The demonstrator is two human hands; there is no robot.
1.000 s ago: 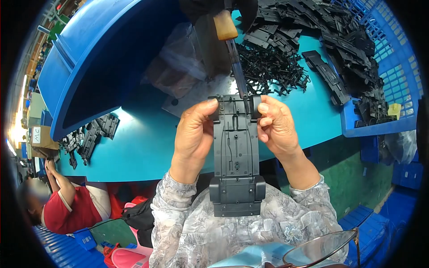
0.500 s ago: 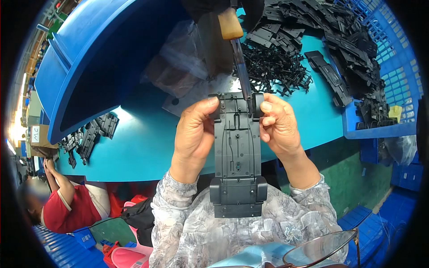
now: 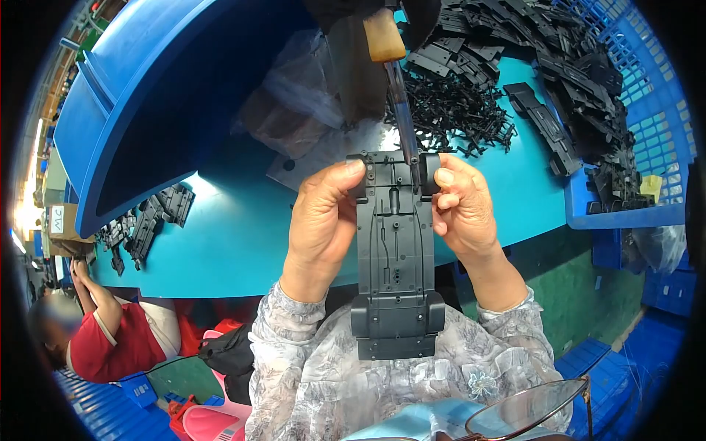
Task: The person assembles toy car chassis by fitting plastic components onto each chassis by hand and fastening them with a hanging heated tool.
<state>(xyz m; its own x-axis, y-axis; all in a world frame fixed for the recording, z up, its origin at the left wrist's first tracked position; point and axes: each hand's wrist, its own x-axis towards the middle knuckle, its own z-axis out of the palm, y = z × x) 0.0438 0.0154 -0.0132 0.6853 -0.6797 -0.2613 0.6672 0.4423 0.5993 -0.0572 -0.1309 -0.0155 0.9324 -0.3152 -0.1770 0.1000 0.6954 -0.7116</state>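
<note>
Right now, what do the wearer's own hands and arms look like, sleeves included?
Left hand and right hand: both bare, with no gloves, rings or watch showing. The left sleeve and right sleeve are whitish with a mottled grey print, loose and wrinkled, and end short of the wrists. No cables or markings show on either arm.

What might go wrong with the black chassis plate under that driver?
The driver comes down close beside the right hand, so a slip might catch a finger. That hand and the left hand hold the chassis plate only near its far end, so pressure could tilt it.
</note>
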